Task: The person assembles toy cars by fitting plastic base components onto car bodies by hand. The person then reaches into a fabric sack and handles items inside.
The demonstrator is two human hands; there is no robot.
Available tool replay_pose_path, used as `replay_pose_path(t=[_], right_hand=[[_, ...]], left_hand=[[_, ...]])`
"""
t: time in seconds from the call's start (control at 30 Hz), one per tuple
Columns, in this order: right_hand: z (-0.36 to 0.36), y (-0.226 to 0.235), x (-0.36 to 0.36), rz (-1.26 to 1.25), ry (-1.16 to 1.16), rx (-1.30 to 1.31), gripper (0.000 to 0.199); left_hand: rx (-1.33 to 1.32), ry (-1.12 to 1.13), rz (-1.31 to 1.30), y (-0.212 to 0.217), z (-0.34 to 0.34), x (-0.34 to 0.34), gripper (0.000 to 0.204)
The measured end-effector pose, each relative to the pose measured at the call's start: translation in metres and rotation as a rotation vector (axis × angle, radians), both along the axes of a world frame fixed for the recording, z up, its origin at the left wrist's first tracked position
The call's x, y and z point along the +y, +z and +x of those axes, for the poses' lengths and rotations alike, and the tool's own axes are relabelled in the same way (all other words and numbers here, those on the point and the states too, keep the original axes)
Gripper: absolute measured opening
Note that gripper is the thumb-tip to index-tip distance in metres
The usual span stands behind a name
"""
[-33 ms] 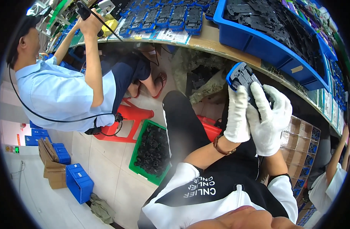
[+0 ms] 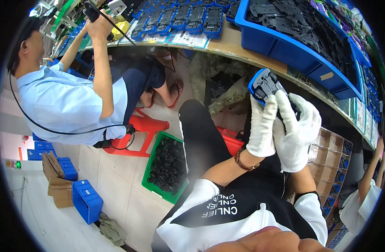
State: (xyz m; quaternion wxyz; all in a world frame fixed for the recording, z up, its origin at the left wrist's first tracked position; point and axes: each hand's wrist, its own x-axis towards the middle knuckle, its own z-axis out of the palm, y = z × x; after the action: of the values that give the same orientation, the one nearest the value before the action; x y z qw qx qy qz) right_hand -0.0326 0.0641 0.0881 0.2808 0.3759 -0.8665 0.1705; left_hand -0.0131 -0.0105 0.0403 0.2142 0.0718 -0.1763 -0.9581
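White gloves cover both my hands; my left hand (image 2: 262, 128) and right hand (image 2: 296, 132) pinch a blue-framed black plastic part (image 2: 264, 85) between their fingers, held up just below the table (image 2: 238, 46) edge. Above sits a blue bin (image 2: 285, 46); a green crate (image 2: 152, 168) rests on the floor.

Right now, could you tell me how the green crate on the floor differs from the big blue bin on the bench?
The green crate sits on the floor beside a red stool; the blue bin stands up on the bench. The green crate looks smaller, the blue bin long and wide. Both hold heaps of dark plastic parts.
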Motion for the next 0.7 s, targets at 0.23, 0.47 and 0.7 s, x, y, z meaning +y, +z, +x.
replay_pose_path(t=[0.23,0.47,0.7], right_hand=[[-0.008,-0.007,0.012,-0.281,0.227,-0.342,0.039],[-0.012,-0.035,0.014,-0.874,0.314,-1.24,0.074],[-0.003,-0.038,0.013,-0.864,0.295,-1.23,0.077]], left_hand=[[-0.112,0.105,-0.044,0.004,-0.002,-0.014,0.034],[-0.088,0.105,-0.017,-0.001,-0.007,-0.017,0.035],[-0.078,0.145,-0.047,-0.002,-0.003,-0.016,0.033]])
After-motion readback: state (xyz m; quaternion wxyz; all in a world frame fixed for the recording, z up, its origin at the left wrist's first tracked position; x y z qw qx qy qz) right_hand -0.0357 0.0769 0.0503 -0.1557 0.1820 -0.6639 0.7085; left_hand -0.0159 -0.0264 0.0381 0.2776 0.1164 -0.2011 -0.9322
